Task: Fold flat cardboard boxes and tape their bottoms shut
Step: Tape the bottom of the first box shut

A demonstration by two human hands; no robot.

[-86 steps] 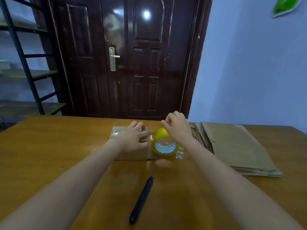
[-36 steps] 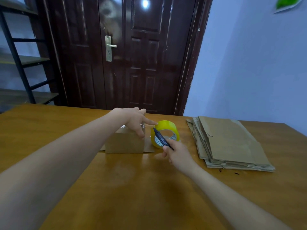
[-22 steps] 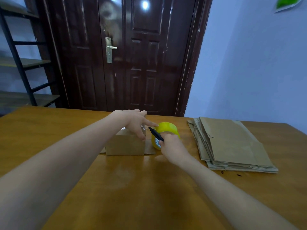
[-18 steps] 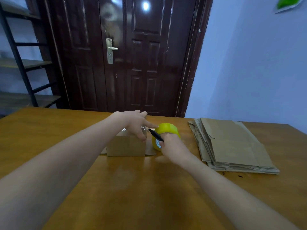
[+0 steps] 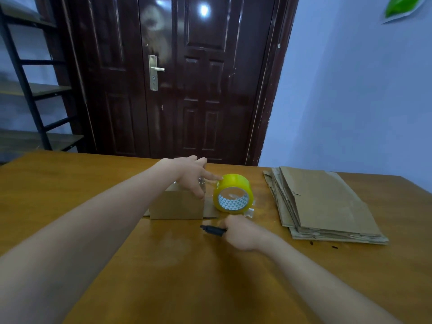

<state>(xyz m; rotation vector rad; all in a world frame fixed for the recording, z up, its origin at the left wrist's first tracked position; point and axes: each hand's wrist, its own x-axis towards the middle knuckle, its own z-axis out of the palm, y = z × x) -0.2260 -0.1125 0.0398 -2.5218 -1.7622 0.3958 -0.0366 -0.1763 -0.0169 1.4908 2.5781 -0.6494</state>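
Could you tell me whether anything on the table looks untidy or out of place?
The stack of flat cardboard is fanned unevenly, with ragged edges, and two small dark specks lie on the table beside its near edge. Nothing else stands out.

Dark wooden door (image 5: 187, 78) behind table (image 5: 58, 195); black shelving rack (image 5: 28, 90) at left; green poster (image 5: 401, 7) on wall

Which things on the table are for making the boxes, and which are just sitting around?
For the job: folded box, yellow tape roll, black cutter in the right hand, flat cardboard stack.
Just around: door, shelf rack.
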